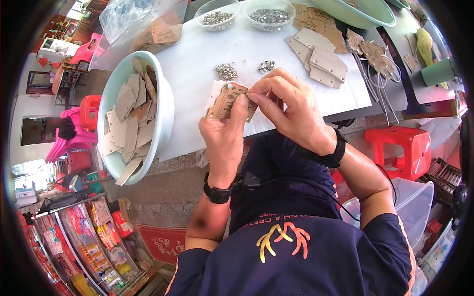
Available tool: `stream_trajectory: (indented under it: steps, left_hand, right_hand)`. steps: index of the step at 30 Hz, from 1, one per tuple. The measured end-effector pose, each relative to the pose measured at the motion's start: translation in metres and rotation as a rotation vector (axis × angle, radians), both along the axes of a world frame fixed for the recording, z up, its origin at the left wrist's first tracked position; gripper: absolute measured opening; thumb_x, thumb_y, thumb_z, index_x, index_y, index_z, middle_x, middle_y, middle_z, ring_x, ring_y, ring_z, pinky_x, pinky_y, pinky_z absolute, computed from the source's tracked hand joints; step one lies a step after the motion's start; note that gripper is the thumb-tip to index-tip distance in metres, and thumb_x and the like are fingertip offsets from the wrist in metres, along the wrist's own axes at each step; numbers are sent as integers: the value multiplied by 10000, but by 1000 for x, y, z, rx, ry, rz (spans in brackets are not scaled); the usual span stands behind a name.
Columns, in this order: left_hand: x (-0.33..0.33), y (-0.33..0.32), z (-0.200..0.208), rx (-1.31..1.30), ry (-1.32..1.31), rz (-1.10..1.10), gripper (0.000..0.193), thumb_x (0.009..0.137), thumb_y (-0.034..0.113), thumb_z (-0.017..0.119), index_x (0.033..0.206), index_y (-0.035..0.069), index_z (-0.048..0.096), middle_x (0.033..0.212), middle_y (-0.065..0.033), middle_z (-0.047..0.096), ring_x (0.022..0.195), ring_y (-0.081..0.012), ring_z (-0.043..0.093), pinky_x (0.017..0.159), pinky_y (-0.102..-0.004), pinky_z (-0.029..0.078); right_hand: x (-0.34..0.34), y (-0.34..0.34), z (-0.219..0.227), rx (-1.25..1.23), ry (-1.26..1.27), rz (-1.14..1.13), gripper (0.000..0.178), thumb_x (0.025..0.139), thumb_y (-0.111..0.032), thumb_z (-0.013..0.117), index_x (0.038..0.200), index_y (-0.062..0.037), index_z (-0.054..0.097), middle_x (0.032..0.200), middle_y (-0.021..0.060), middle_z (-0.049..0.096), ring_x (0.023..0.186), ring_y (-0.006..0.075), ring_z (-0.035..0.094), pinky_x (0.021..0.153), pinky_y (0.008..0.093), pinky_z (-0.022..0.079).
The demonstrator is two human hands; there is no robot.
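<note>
We are holding a brown printed piece (228,101) up in front of us, just above the near part of the white-covered table (192,64); a round silver fastener (230,86) is showing near its upper left corner. Our left hand (223,135) is clamping the piece from below, the thumb pressing flat on its printed face. Our right hand (292,106) is pinching the piece's right edge, thumb and forefinger together; we are not managing to tell whether something small is hiding between them. Just beyond, a heap of small metal fasteners (227,72) is lying on the cover, with a smaller cluster (266,65) sitting to its right. Farther back, two clear bowls (216,24) are holding more metal parts. To our right, pale flat pieces (323,59) are overlapping in a loose stack, printed brown sheets (323,24) lying behind them. To our left, a pale blue tub (166,108) is holding many greyish pieces (126,101). A red stool (400,148) is standing at lower right.
</note>
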State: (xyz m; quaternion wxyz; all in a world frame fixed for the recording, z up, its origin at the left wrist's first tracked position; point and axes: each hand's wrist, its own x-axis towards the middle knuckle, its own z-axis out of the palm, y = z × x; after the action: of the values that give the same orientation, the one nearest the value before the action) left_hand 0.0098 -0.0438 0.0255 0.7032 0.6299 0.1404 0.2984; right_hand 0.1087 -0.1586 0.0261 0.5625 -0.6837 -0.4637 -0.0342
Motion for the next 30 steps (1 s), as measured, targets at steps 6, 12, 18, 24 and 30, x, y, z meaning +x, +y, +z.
stream_trajectory:
  steps: [6, 12, 18, 24, 30]
  left_hand:
    - [-2, -4, 4, 5, 15, -23, 209, 936, 47, 595, 1114, -62, 604, 993, -62, 641, 908, -97, 597, 791, -255, 506]
    - [-4, -8, 5, 53, 43, 17, 193, 939, 41, 588, 1104, -59, 597, 999, -68, 639, 899, -99, 598, 780, -249, 503]
    - [-8, -9, 3, 51, 44, 28, 183, 940, 33, 584, 1110, -35, 589, 998, -52, 623, 910, -89, 587, 792, -239, 493]
    - [-16, -5, 4, 65, 38, -52, 175, 936, 19, 585, 1105, -26, 584, 986, -41, 615, 909, -77, 582, 797, -235, 488]
    - [-20, 0, 8, 35, 12, -156, 206, 930, 29, 605, 1126, -23, 576, 1024, -55, 631, 943, -96, 602, 825, -252, 509]
  right_hand:
    - [-8, 2, 3, 25, 116, -52, 85, 839, -60, 679, 872, -14, 615, 782, 81, 572, 597, 180, 584, 535, 292, 468]
    - [-12, 3, 0, 39, 218, -73, 104, 822, -67, 696, 868, -15, 619, 783, 60, 574, 583, 129, 556, 526, 256, 452]
    - [-13, 6, 5, 64, 153, -114, 130, 784, -64, 709, 895, -35, 646, 799, 58, 604, 702, 170, 588, 594, 283, 476]
    - [-2, -1, 2, 90, -62, 15, 150, 757, -56, 698, 900, -45, 653, 819, 72, 628, 761, 225, 595, 674, 317, 488]
    - [-1, -8, 8, 30, 15, 98, 118, 772, -36, 659, 868, -7, 595, 807, 82, 591, 734, 214, 556, 698, 307, 462]
